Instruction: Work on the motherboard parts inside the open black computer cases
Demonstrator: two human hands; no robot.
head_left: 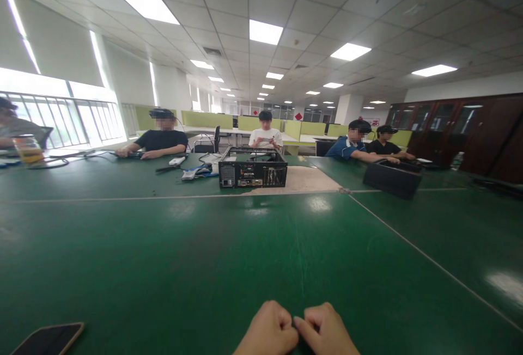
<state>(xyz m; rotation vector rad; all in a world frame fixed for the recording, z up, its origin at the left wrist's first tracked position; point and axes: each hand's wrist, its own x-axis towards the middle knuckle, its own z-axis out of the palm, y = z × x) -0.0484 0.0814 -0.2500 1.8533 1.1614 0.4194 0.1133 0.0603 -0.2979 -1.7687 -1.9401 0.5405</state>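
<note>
My left hand (267, 330) and my right hand (327, 330) rest at the near edge of the green table (229, 257), both curled into fists with thumbs and fingertips meeting in the middle. A small dark thing seems pinched between them, but it is too hidden to name. A dark phone (47, 340) lies flat on the table to the left of my hands.
An open black computer case (252, 168) stands mid-table, with cables and small tools (196, 171) to its left. Another black case (392, 178) sits at right. Several people sit along the far side. Dark wooden cabinets (461, 129) line the right wall.
</note>
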